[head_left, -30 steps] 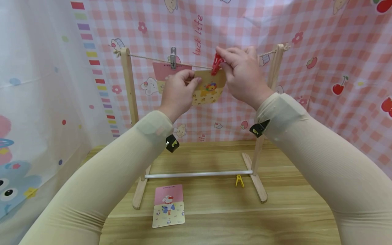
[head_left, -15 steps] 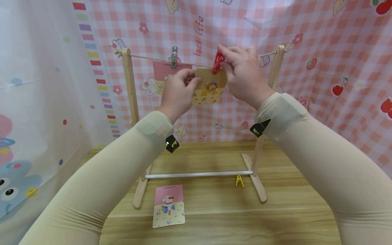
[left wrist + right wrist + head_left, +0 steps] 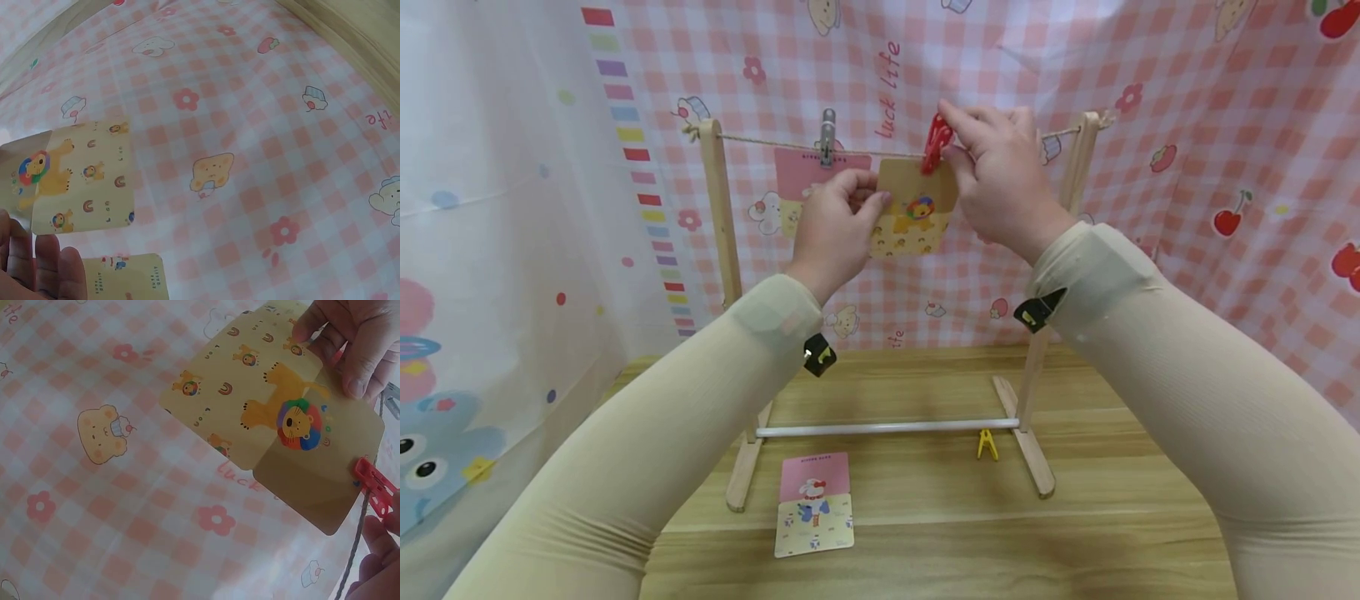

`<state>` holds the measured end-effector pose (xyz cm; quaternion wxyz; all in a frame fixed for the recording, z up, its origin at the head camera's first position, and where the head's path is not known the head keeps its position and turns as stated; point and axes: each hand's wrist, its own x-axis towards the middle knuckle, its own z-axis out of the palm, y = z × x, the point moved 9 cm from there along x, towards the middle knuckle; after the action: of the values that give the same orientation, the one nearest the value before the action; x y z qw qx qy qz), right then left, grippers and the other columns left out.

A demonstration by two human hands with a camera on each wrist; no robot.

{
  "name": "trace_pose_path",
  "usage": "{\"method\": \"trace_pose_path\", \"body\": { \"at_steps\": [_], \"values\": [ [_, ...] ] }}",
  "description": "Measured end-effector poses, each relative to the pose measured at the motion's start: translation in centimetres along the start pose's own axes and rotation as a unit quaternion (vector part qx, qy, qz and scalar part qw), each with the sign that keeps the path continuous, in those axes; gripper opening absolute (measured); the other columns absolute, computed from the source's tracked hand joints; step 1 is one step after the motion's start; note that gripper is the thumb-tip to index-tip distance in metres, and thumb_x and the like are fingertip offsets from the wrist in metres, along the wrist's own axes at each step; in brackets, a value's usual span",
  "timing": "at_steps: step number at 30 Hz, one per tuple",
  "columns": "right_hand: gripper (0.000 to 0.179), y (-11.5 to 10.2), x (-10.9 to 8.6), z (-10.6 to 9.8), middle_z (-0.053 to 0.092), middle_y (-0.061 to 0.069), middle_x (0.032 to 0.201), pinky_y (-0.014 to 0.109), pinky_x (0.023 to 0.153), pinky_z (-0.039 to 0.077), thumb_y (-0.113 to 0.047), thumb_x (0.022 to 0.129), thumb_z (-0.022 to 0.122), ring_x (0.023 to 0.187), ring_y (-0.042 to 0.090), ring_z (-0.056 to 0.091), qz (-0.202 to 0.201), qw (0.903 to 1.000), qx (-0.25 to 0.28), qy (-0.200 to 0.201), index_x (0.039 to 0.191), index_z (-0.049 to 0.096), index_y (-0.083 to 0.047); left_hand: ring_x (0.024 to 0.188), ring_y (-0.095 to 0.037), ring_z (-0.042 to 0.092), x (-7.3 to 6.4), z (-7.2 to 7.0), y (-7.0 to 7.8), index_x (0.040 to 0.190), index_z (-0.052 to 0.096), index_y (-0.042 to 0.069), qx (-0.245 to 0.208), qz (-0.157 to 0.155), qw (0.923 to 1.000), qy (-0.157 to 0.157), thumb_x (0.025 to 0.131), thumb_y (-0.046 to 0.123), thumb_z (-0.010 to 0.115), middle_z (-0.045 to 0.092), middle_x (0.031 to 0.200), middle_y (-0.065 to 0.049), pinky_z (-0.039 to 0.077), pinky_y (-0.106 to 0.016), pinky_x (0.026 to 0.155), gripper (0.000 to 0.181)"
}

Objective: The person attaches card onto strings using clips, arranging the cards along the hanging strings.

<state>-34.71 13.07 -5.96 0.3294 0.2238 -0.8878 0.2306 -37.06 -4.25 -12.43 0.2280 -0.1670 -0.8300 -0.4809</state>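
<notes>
In the head view my left hand (image 3: 838, 229) pinches the left edge of a tan-and-yellow lion card (image 3: 913, 212), which hangs upright at the rope (image 3: 760, 142). My right hand (image 3: 1007, 179) pinches the handle end of a red clothespin (image 3: 936, 146). In the right wrist view the clothespin's nose (image 3: 365, 469) overlaps the card's top edge, right beside the rope. To the left, a silver metal clip (image 3: 827, 137) holds a pink-and-yellow card (image 3: 796, 175) on the same rope, partly hidden behind my left hand.
The rope runs between two wooden posts (image 3: 720, 217) joined low down by a white rod (image 3: 887, 427). On the wooden table (image 3: 955, 533) lie a pink-and-yellow card (image 3: 814, 504) and a small yellow clothespin (image 3: 987, 444). A checked pink curtain (image 3: 970, 50) stands behind.
The lion card and red clothespin have risen slightly, both hands still gripping them. The rope sags less at the clothespin than before. The things on the table have stayed put.
</notes>
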Motion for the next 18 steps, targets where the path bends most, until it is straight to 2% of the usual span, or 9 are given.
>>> {"method": "trace_pose_path", "body": {
  "at_steps": [10,11,12,17,18],
  "values": [
    [0.049,0.24,0.12,-0.33,0.05,0.0,0.161,0.045,0.115,0.027,-0.026,0.112,0.05,0.136,0.029,0.036,0.001,1.0,0.002,0.009,0.16,0.044,-0.023,0.099,-0.01,0.063,-0.1,-0.16,0.03,0.134,0.063,0.014,-0.009,0.006,0.9999,0.005,0.108,0.028,0.06,0.07,0.112,0.002,0.057,-0.023,0.086,0.03],
    [0.049,0.28,0.12,-0.35,0.049,0.0,0.161,0.045,0.115,0.027,-0.026,0.112,0.05,0.137,0.029,0.036,0.002,1.0,0.002,0.009,0.16,0.044,-0.023,0.099,-0.01,0.063,-0.1,-0.21,0.04,0.135,0.063,0.014,-0.007,0.009,0.9999,0.008,0.108,0.028,0.061,0.07,0.112,0.002,0.055,-0.022,0.094,0.03],
    [0.049,0.33,0.11,-0.38,0.049,-0.001,0.161,0.045,0.115,0.027,-0.026,0.112,0.05,0.138,0.029,0.035,0.003,0.9999,0.003,0.01,0.16,0.044,-0.023,0.098,-0.01,0.063,-0.12,-0.24,0.06,0.135,0.063,0.014,-0.009,0.012,0.9998,0.009,0.108,0.028,0.061,0.07,0.112,0.001,0.055,-0.023,0.094,0.03],
    [0.048,0.5,-0.14,-0.64,0.049,-0.001,0.161,0.044,0.116,0.026,-0.026,0.112,0.05,0.141,0.029,0.033,-0.003,0.9998,0.011,0.017,0.159,0.046,-0.022,0.091,-0.012,0.062,-0.32,-0.54,0.2,0.134,0.064,0.014,-0.017,0.027,0.9993,0.019,0.108,0.026,0.062,0.069,0.108,-0.001,0.057,-0.024,0.087,0.03],
    [0.047,0.49,-0.24,-0.74,0.049,0.0,0.161,0.044,0.116,0.025,-0.025,0.111,0.051,0.141,0.029,0.033,-0.008,0.9997,0.014,0.021,0.158,0.047,-0.02,0.091,-0.013,0.061,-0.4,-0.59,0.23,0.134,0.064,0.014,-0.021,0.029,0.9992,0.019,0.108,0.026,0.062,0.068,0.107,-0.001,0.057,-0.025,0.078,0.029]
  ]
}}
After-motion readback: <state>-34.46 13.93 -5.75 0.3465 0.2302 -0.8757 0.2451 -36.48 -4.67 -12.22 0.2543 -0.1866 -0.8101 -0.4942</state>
